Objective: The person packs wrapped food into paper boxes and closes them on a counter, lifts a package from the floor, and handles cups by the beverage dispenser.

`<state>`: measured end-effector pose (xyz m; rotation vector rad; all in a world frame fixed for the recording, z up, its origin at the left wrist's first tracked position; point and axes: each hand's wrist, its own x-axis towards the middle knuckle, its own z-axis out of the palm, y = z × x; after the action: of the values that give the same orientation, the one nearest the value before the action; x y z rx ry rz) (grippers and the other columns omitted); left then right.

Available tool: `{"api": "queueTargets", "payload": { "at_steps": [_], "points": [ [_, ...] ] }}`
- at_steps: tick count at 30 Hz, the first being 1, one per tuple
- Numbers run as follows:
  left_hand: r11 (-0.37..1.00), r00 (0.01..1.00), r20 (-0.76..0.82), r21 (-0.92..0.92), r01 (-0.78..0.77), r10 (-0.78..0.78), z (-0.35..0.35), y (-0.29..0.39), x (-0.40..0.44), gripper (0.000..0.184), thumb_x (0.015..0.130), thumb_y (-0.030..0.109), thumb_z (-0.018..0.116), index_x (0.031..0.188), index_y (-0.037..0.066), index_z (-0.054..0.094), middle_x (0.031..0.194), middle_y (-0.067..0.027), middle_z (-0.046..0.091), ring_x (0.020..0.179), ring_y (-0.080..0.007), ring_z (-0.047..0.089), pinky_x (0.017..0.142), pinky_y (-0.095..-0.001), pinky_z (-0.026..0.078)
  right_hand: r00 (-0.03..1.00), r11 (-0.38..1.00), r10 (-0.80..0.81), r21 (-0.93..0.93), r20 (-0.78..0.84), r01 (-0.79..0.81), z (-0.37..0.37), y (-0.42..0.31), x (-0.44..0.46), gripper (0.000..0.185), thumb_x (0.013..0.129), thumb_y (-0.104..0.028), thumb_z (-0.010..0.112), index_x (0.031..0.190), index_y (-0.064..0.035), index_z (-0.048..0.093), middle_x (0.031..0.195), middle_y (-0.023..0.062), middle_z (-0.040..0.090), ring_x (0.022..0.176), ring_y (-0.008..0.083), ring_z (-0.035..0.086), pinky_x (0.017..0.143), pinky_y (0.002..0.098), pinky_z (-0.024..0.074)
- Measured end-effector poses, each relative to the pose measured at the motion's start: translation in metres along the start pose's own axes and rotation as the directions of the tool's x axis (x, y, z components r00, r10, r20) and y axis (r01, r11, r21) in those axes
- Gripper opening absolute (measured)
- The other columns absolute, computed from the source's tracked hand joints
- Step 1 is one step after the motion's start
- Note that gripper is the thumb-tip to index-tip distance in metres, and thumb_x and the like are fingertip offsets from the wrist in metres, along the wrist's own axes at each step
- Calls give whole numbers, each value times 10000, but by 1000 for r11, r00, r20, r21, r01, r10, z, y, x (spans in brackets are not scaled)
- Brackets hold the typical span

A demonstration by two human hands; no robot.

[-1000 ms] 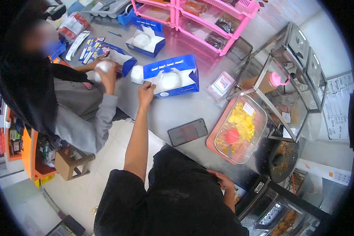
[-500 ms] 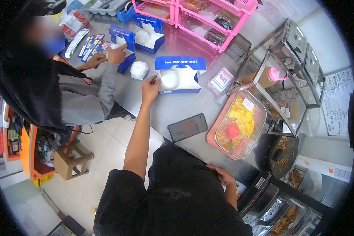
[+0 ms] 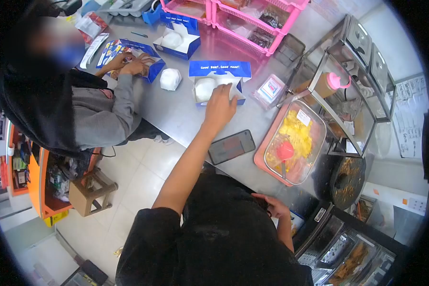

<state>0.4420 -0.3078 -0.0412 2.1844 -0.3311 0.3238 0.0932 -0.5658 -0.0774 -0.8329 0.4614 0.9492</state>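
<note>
A blue-and-white cardboard box (image 3: 219, 68) stands with its lid up on the steel counter. A white paper-wrapped round item (image 3: 205, 89) sits in its left half. My left hand (image 3: 220, 106) reaches over the box's front wall, fingers stretched into the right half, with nothing visible held. At my waist by the counter edge is my right hand (image 3: 275, 208); its fingers are partly hidden against my black clothing. Left of the box lies another wrapped item (image 3: 170, 79). A phone (image 3: 232, 147) rests in front of the box.
A co-worker's hands (image 3: 137, 66) are at another blue box (image 3: 156, 71) on the left. Behind stands a further open box (image 3: 192, 47) near pink baskets (image 3: 267, 47). To the right are a container of yellow food (image 3: 295, 138) and a metal rack (image 3: 336, 114).
My left hand has moved from the box's left side rightward over its front wall. The co-worker's hands have lowered onto their box, whose lid has tilted back. My right hand stays at my waist.
</note>
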Motion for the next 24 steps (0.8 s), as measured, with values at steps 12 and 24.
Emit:
{"api": "queueTargets", "payload": {
  "at_steps": [12,24],
  "points": [
    [988,903,403,109,110,-145,52,-29,34,446,814,54,542,1219,177,682,1080,-255,666,1006,-434,632,918,-487,490,982,986,-167,17,83,166,-5,14,6,584,1024,-385,465,1435,29,451,1447,149,490,1355,226,422,1101,349,326],
    [949,771,615,311,-44,-166,70,-39,43,517,958,481,460,1364,188,591,1342,-222,553,1301,-387,427,1084,-542,305,997,996,-71,58,32,70,-18,22,9,584,1024,-378,475,1440,28,436,1492,151,442,1380,247,410,1160,394,291]
  ]
}}
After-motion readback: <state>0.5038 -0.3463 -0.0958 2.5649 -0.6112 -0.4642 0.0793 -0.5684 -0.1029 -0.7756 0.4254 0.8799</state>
